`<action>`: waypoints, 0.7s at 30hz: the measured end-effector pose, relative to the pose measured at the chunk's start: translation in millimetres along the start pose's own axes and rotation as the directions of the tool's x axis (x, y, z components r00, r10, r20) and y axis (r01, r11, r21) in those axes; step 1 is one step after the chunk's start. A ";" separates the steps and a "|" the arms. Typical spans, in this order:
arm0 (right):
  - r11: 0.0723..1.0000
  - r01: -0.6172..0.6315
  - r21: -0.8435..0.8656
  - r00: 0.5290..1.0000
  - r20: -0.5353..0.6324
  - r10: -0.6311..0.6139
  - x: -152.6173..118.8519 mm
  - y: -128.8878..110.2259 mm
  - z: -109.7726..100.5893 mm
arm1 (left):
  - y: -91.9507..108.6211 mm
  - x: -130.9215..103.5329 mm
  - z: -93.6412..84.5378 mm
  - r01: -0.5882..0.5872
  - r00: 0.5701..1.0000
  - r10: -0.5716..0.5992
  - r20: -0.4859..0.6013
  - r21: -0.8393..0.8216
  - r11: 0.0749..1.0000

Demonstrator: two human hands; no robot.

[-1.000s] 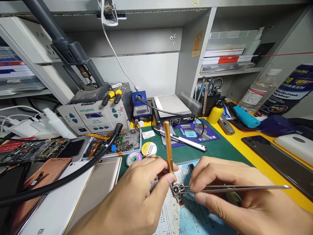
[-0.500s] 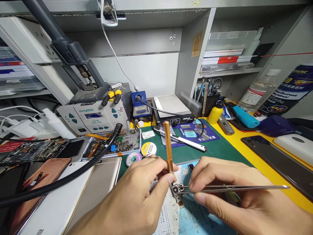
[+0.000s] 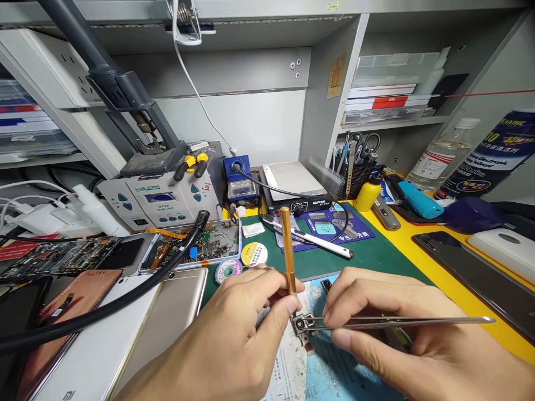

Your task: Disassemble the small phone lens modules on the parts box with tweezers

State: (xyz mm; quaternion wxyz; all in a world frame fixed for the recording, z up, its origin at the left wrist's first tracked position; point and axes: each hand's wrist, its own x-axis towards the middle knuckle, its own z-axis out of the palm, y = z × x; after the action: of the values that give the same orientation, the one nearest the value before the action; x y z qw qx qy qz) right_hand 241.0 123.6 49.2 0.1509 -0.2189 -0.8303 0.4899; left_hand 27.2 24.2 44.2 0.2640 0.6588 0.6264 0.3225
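Observation:
My left hand is closed around the lower part of an upright gold-coloured tool. The tool's lower end is at the edge of a small camera module, partly hidden by my fingers. Metal tweezers are pinched between the thumb and fingers of my right hand, and their tips reach the module from the right. Under the module lie a printed white sheet and a blue surface. Another small dark camera part lies just behind my right fingertips.
Phones and a black hose are at the left. Behind them sit a tray of parts and a soldering station. A white pen-like tool lies on the green mat. A yellow bottle stands behind right.

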 end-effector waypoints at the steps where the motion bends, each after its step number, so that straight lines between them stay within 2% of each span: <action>1: 1.000 -0.002 0.000 1.000 0.002 0.002 0.0 0.2 0.0 | 0.1 0.0 0.1 -0.002 1.000 0.002 -0.001 0.002 1.000; 21: 1.000 0.002 -0.006 1.000 -0.015 -0.002 -2.1 3.4 1.1 | 1.9 1.2 -0.6 -0.015 1.000 0.015 -0.007 0.032 0.999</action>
State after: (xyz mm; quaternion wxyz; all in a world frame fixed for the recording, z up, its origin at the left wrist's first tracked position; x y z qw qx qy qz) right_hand 243.0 123.1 45.6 0.1571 -0.2223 -0.8307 0.4856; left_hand 28.0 25.2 46.1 0.2488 0.6664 0.6276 0.3165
